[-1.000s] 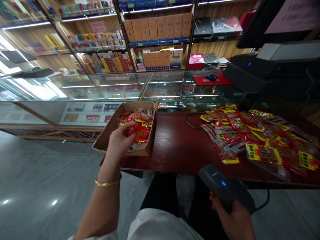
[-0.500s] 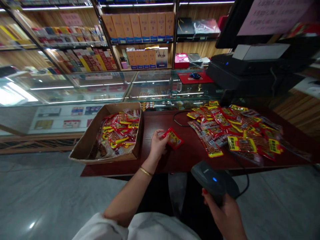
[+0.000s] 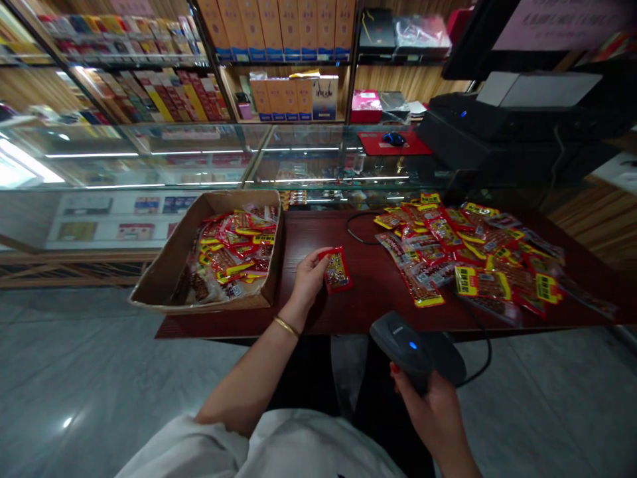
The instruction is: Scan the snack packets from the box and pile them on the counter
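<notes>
Between the thumb and fingers of my left hand is a small red snack packet, held by its left edge just above the dark red table. My right hand is wrapped round the handle of a dark grey barcode scanner, whose blue light is lit. The scanner's head points towards the packet, with a gap between them. To the left, an open cardboard box contains many red and yellow snack packets. Another loose heap of snack packets covers the right of the table.
Behind the table runs a glass display counter with a computer mouse on a red mat. At the right stand black machines and a monitor. A black cable hangs from the scanner. Shelves with boxes line the back.
The packet in my left hand has turned more upright and come slightly left. My right hand with the scanner has shifted a little left and up. The camera view has tilted down slightly.
</notes>
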`<state>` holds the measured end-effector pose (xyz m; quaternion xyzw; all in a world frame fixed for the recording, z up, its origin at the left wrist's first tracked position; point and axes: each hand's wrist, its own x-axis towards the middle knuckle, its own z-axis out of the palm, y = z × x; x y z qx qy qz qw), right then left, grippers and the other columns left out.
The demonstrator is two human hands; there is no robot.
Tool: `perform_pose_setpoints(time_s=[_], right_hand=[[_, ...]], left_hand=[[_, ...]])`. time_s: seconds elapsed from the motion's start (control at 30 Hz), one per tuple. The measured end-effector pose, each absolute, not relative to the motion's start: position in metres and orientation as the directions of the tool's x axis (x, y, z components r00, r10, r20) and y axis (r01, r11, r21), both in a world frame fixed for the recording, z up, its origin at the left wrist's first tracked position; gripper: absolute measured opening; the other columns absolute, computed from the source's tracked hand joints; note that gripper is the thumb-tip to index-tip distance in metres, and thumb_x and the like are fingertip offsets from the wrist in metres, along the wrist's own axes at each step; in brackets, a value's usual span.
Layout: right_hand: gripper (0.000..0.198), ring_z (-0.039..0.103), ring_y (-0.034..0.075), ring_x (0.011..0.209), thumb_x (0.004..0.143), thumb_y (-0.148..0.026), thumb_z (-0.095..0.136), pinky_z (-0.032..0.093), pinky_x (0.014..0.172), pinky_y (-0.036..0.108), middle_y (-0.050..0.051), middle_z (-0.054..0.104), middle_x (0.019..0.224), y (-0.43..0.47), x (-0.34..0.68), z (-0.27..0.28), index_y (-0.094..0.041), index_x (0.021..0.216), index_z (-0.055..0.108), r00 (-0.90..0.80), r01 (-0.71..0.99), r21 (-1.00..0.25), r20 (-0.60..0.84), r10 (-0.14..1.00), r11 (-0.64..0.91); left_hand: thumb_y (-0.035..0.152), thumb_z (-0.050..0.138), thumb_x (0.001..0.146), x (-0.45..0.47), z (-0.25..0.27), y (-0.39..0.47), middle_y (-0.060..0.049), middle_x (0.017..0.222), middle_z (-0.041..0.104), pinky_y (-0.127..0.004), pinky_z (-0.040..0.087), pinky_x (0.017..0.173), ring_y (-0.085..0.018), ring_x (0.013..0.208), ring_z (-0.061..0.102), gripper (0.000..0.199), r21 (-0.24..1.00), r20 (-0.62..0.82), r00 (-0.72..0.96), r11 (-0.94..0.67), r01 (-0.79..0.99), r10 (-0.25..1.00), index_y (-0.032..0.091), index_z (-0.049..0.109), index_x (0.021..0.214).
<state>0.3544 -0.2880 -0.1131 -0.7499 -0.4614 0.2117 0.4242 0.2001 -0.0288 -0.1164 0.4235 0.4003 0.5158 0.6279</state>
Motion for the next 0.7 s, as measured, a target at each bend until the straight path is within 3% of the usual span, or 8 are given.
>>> perform_pose_setpoints(time_s=[0.33, 0.53, 0.7], right_hand=[[0.040, 0.078, 0.028, 0.076, 0.093, -0.056, 0.058, 0.061, 0.074, 0.034, 0.009, 0.081, 0.082, -0.286, 0.359, -0.118, -0.020, 0.098, 0.076, 0.421, 0.644, -0.735, 0.110, 0.900, -0.211], [0.046, 0.080, 0.029, 0.076, 0.096, -0.058, 0.054, 0.062, 0.071, 0.033, 0.010, 0.082, 0.084, -0.275, 0.358, -0.115, -0.018, 0.106, 0.076, 0.366, 0.704, -0.694, 0.174, 0.914, -0.150], [0.051, 0.080, 0.028, 0.075, 0.098, -0.061, 0.051, 0.061, 0.070, 0.032, 0.011, 0.082, 0.085, -0.271, 0.354, -0.111, -0.016, 0.109, 0.075, 0.355, 0.710, -0.689, 0.174, 0.919, -0.144]], left_hand=[[0.038, 0.080, 0.074, 0.199, -0.115, -0.030, -0.004, 0.089, 0.077, -0.025, 0.055, 0.068, -0.015, 0.072, 0.068, 0.039, 0.927, -0.075, 0.232, 0.154, -0.342, 0.970, 0.017, 0.075, 0.107], [0.039, 0.079, 0.076, 0.203, -0.113, -0.036, -0.004, 0.091, 0.078, -0.027, 0.056, 0.071, -0.016, 0.076, 0.069, 0.039, 0.949, -0.068, 0.353, 0.170, -0.266, 0.933, 0.016, 0.076, 0.107], [0.036, 0.079, 0.076, 0.203, -0.114, -0.035, -0.004, 0.087, 0.077, -0.025, 0.055, 0.068, -0.015, 0.072, 0.068, 0.037, 0.943, -0.104, 0.337, 0.200, -0.266, 0.936, 0.017, 0.076, 0.108]])
